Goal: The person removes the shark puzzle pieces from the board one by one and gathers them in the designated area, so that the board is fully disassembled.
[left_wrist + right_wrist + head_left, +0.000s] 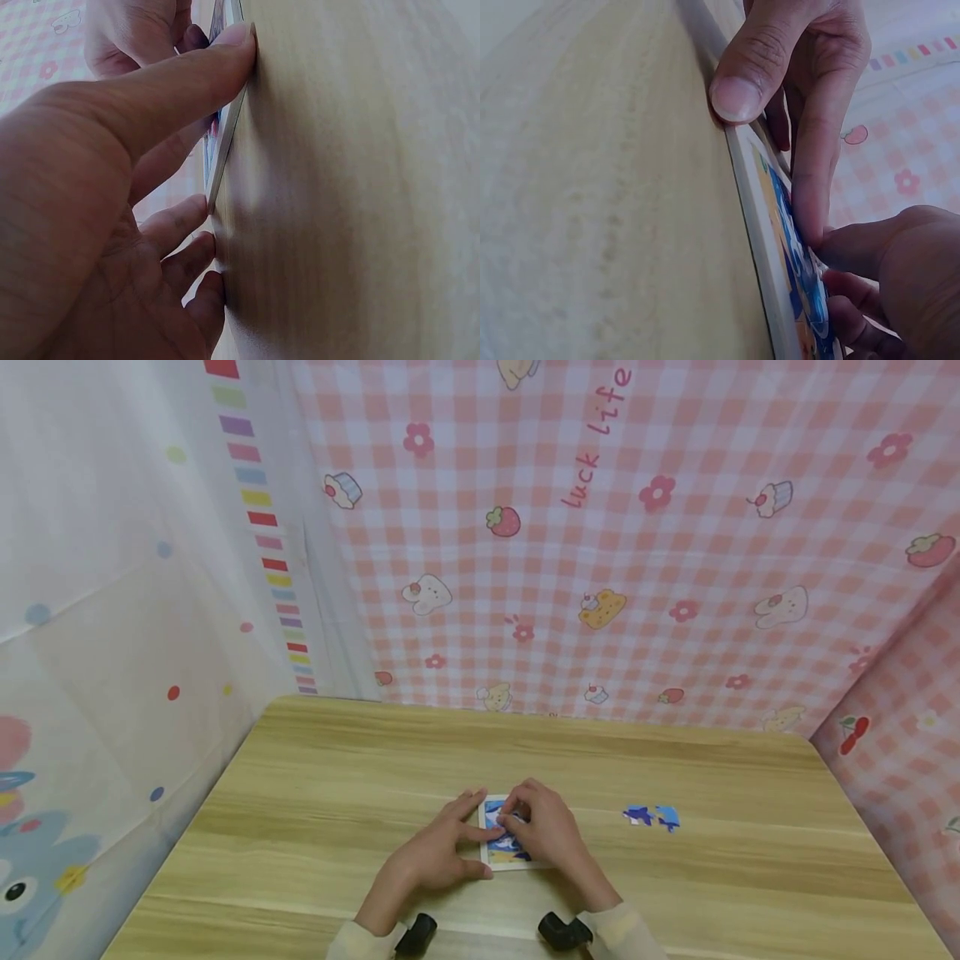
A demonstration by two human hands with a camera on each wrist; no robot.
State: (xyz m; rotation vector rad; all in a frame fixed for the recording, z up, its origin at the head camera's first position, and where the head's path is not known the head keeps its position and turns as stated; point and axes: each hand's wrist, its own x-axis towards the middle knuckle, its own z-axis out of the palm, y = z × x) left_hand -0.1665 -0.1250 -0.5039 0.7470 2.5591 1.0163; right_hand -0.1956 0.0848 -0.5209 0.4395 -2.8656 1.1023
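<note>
A small jigsaw puzzle with a white frame (510, 867) lies on the wooden table, its blue sea picture partly covered by both hands. My left hand (433, 852) spreads along the frame's left side. In the right wrist view, the left thumb (739, 94) presses the near corner of the frame, while the index finger (817, 157) reaches down onto the picture. From the right, my right hand (553, 831) bends over the puzzle, its thumb and fingers pinching a puzzle piece (817, 311) at the picture's surface. The pinched piece is mostly hidden by the fingers.
Two loose blue puzzle pieces, a darker one (637, 815) and a lighter one (667, 817), lie on the table (750, 877) to the right. A pink checked cloth (555, 560) hangs behind the table's far edge, with a white dotted cloth (135, 635) at the left.
</note>
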